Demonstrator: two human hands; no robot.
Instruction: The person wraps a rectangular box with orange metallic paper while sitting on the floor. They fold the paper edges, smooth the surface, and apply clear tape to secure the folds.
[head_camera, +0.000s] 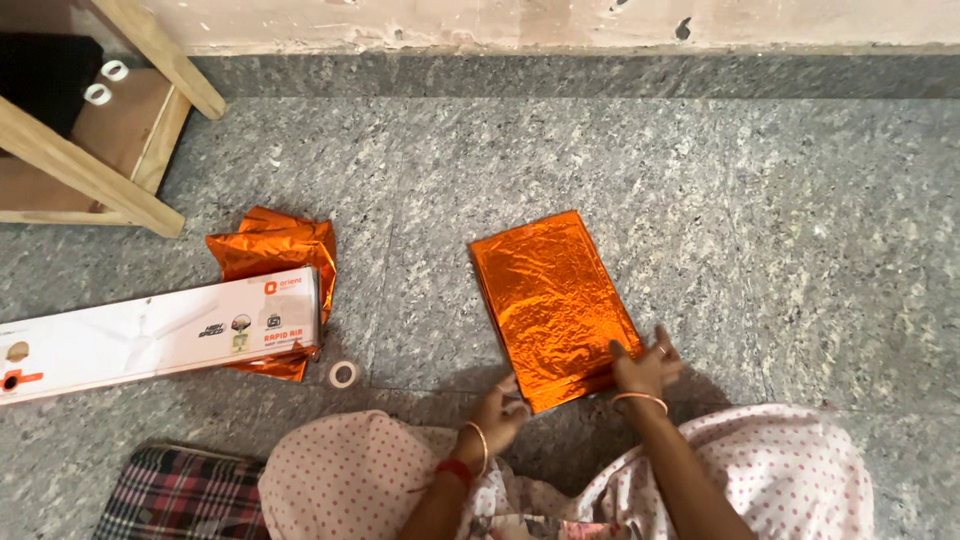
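Down on floor (700, 200), orange foil-wrapped flat packet (553, 305) lies centre. Right hand (645, 365) presses its 5 o'clock corner, fingers spread; left hand (500, 408) pinches 6 o'clock edge. Seems wrap-sealing stage; tape roll (343, 374) waits at 9 o'clock, beside long white box (150, 335).

A flat orange foil-wrapped packet (555, 305) lies on the grey stone floor (780, 230). The right hand (645, 368) presses its near right corner; the left hand (500, 408) touches its near edge, fingers (508, 392) curled. A long white carton (160, 335) lies to the left, overlapping crumpled orange foil (275, 250). A tape roll (343, 374) sits just beside the carton. A wooden frame (110, 150) stands at upper left.
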